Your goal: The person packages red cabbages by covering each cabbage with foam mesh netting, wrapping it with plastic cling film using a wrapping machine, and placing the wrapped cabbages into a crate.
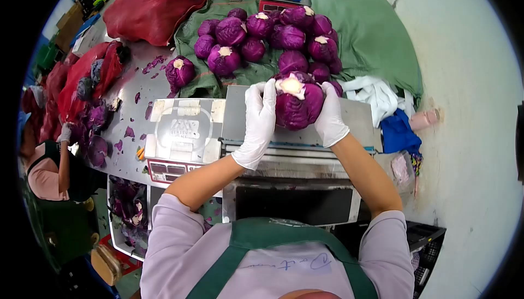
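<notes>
A large red cabbage with a pale cut stem is held between my two white-gloved hands, above a flat metal machine top. My left hand presses against its left side with the fingers pointing away from me. On the opposite side, my right hand grips it, its fingertips partly hidden behind the cabbage. Just beyond is a pile of red cabbages on green cloth. A digital scale stands to the left of my left hand.
Red mesh sacks lie at the back left. A co-worker handles cabbage leaves at the left. White cloth and blue cloth lie at the right, beside the wall. A bin of trimmed leaves stands lower left.
</notes>
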The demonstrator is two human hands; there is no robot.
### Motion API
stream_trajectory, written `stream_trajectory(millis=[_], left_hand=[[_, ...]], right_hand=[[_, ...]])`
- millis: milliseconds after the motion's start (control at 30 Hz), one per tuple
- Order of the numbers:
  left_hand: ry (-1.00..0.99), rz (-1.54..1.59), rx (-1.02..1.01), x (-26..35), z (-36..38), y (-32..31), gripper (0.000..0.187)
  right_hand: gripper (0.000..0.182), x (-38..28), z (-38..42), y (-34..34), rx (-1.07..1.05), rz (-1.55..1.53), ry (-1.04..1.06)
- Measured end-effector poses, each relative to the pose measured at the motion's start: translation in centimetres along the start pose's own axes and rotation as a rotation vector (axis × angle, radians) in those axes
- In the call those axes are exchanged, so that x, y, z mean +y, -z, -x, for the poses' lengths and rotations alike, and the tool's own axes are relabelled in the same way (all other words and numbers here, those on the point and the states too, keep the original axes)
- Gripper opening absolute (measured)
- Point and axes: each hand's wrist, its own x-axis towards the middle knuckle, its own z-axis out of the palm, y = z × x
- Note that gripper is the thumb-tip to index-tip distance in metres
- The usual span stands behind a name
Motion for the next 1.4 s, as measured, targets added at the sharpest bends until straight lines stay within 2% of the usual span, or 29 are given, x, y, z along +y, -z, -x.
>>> stream_trajectory(millis=[100,133,167,233,300,367,433,500,533,567,600,667,700,767,800,833,867,900,933,1000,1033,1067,1133,1200,1267,1300,1367,1400], left_hand=[[0.065,-0.080,-0.043,-1.0,3.1,-0.5,0.035],[0.037,-0.104,-0.007,1.0,4.1,-1.2,0.034],[-0.007,0.050,-0.027,1.1,4.4,-1.7,0.035],[0.039,-0.022,-0.092,2.3,4.6,-2.1,0.032],[-0.317,-0.493,-0.103,2.6,3.6,-1.9,0.036],[-0.557,-0.656,-0.246,5.8,2.8,-3.4,0.042],[-0.535,-0.663,-0.515,4.4,1.5,-4.2,0.040],[-0.465,-0.773,-0.604,3.8,1.9,-5.1,0.037],[-0.425,-0.722,-0.571,2.8,1.7,-5.0,0.039],[-0.405,-0.736,-0.504,2.9,2.1,-5.2,0.038],[-0.376,-0.722,-0.461,2.9,2.4,-5.3,0.037],[-0.255,-0.686,-0.393,2.2,2.7,-5.1,0.036],[-0.213,-0.653,-0.395,1.8,2.8,-5.0,0.036],[-0.029,-0.417,-0.412,3.1,3.7,-5.7,0.038],[-0.125,-0.491,-0.396,3.1,3.9,-5.4,0.041],[-0.222,-0.569,-0.371,3.2,4.1,-5.1,0.044],[-0.316,-0.646,-0.337,3.2,4.4,-4.9,0.047],[-0.389,-0.712,-0.289,4.1,4.6,-5.0,0.048],[-0.402,-0.729,-0.277,5.0,4.6,-4.9,0.047],[-0.386,-0.762,-0.286,5.9,4.6,-4.2,0.047],[-0.287,-0.634,-0.322,4.6,4.5,-3.4,0.047],[-0.276,-0.625,-0.340,4.4,4.6,-2.9,0.047],[-0.225,-0.561,-0.373,4.6,5.1,-2.5,0.048],[-0.193,-0.391,-0.310,5.1,5.9,-2.7,0.042],[-0.215,-0.315,-0.227,6.7,6.9,-3.2,0.038],[-0.223,-0.310,-0.207,6.9,7.3,-3.1,0.038],[-0.098,0.110,-0.311,7.5,8.1,-3.0,0.036],[-0.065,0.161,-0.246,8.0,8.7,-3.6,0.036]], right_hand=[[0.026,1.6,0.7,4.1,-0.001,-0.011,-0.013],[0.027,1.7,0.5,5.0,-0.021,-0.013,-0.013],[0.027,1.8,0.1,6.0,-0.013,-0.027,-0.003],[0.029,1.5,-0.4,6.7,-0.021,0.007,-0.077],[0.031,1.0,-0.4,7.9,-0.031,0.463,0.202],[0.025,-2.3,2.9,6.8,0.006,0.680,0.150],[0.021,-5.0,3.1,9.0,-0.015,0.672,0.238],[0.017,-9.4,2.1,12.3,-0.113,1.056,0.645],[0.017,-10.8,-0.3,15.0,-0.137,1.095,0.773],[0.017,-12.7,-1.6,17.5,0.008,1.329,0.757],[0.018,-14.5,-2.0,19.4,0.128,1.402,0.659],[0.021,-16.8,-6.4,26.4,0.272,1.700,0.843],[0.021,-17.9,-7.5,27.8,0.435,1.681,0.647],[0.026,-18.9,-11.0,32.6,0.656,1.697,0.563],[0.029,-19.3,-11.9,33.7,0.728,1.575,0.526],[0.030,-19.2,-14.5,35.9,0.768,1.614,0.427],[0.035,-19.7,-14.0,34.5,0.807,1.598,0.349],[0.043,-20.3,-12.1,31.9,0.756,1.617,0.327],[0.048,-19.9,-13.1,31.7,0.848,1.602,0.294],[0.041,-20.0,-14.7,31.3,0.852,1.727,0.232],[0.035,-19.9,-15.9,32.3,0.805,1.767,0.269],[0.030,-20.2,-14.3,30.5,0.691,1.672,0.420],[0.025,-20.5,-14.3,29.2,0.549,1.730,0.491],[0.023,-21.3,-12.3,27.1,0.453,1.778,0.534],[0.019,-22.0,-6.8,21.9,0.357,1.719,0.876],[0.017,-22.4,-4.6,20.0,0.314,1.693,0.955],[0.014,-22.6,-0.9,16.8,0.155,1.370,1.115],[0.014,-22.5,1.9,14.7,0.148,1.367,1.130]])
